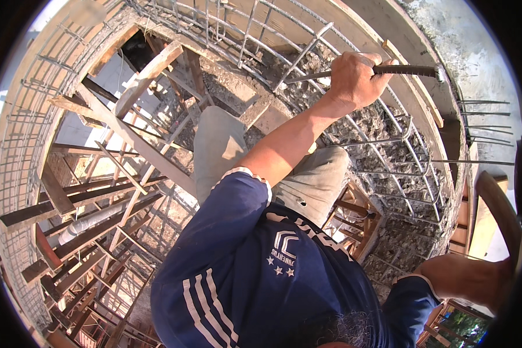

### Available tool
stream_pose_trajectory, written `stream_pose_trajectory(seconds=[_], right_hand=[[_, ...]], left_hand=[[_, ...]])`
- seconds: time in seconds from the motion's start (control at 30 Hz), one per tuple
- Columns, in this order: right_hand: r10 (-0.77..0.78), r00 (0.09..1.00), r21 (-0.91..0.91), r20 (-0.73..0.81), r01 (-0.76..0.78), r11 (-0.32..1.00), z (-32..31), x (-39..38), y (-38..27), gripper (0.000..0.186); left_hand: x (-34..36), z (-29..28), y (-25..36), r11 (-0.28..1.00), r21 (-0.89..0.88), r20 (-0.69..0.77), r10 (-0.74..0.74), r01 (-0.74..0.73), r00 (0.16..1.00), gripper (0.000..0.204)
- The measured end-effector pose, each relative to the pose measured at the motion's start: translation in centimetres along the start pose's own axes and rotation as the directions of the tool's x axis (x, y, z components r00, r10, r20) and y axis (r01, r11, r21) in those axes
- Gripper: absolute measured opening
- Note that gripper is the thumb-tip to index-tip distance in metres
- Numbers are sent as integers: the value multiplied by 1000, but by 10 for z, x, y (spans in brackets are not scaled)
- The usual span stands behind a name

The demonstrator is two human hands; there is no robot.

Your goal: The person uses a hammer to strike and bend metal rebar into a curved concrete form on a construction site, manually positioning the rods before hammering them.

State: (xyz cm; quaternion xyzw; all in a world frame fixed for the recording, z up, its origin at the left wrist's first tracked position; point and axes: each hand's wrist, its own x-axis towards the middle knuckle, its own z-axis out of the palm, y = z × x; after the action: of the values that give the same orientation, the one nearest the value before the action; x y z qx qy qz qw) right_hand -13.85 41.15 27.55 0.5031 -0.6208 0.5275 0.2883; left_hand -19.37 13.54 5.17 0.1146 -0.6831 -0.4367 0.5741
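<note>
My left hand is closed round a dark ribbed steel bar, its fingers wrapped over the top. The thicker part sticks out to the right and ends in a pale, worn tip near the board wall. On the other side of the fist a thinner length points left, over the rebar cage. Rough broken concrete lies beneath, between the cage bars. My right arm reaches out to the right rim, where its hand is lost in the dark edge. Near it rises a curved brown shaft, partly cut off.
Plywood formwork curves along the right. Loose bar ends jut beyond it. To the left, timber beams and props cross above a deep opening, with a lower level visible. My knees are bent beside the cage.
</note>
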Motion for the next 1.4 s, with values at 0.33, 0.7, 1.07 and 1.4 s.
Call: stream_pose_trajectory(seconds=[0.33, 0.7, 1.07, 1.4], right_hand=[[659, 599, -150, 455, -678, 720, 26, -72, 49, 28], [889, 261, -8, 377, -959, 285, 21, -240, 83, 24], [887, 101, -108, 450, -980, 167, 31, -286, 104, 26], [871, 300, 118, 389, -954, 276, 10, -241, 74, 23]], left_hand=[[39, -38, -30, 981, -104, 207, -141, 165, 968, 54], [-28, -61, 1, 918, -308, 406, -113, 251, 907, 51], [-114, -143, -11, 908, -412, 246, 31, 75, 969, 48], [-7, -54, -1, 959, -249, 666, 67, 136, 743, 40]])
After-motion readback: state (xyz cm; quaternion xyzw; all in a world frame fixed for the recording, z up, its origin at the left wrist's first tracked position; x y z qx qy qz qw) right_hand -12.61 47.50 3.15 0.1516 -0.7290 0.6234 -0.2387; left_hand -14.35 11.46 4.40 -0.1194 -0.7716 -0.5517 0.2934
